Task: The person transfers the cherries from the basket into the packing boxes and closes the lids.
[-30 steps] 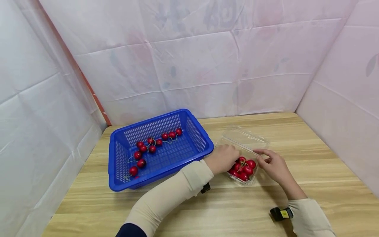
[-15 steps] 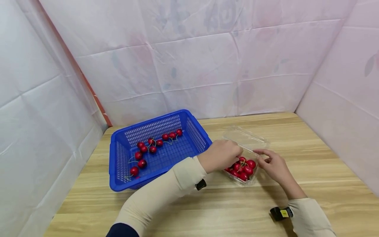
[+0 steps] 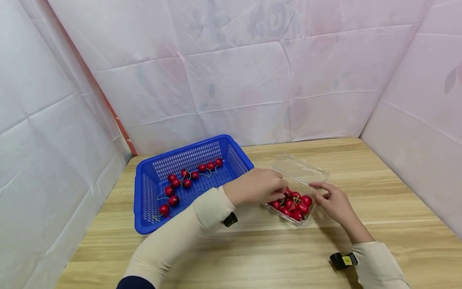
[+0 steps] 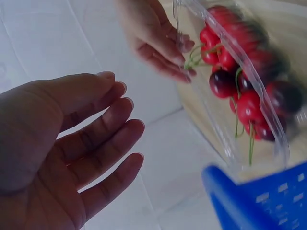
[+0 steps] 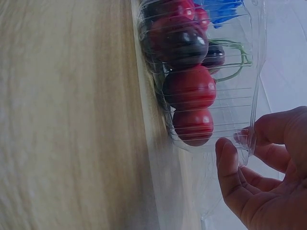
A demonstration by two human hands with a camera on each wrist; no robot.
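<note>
A clear plastic clamshell box [image 3: 304,222] stands on the table with its lid folded back, holding several red cherries [image 3: 302,208]. My right hand [image 3: 333,202] pinches the box's near right rim; in the right wrist view, thumb and fingers [image 5: 228,160] close on that plastic edge. Over the left end of the box hovers my left hand [image 3: 258,185]. Its fingers [image 4: 108,143] are loosely bent and hold nothing in the left wrist view. The left hand covers part of the box in the head view. Green stems [image 4: 239,110] trail from some cherries.
A blue perforated basket [image 3: 195,147] sits to the left, with several cherries [image 3: 186,183] scattered inside, some on stems. My left forearm crosses its near right side. White sheeting [image 3: 234,80] walls the back and sides of the wooden table [image 3: 252,257].
My left hand has drawn back leftward out of the box toward the basket, uncovering more cherries at the box's left end. The right hand keeps its place on the rim.
</note>
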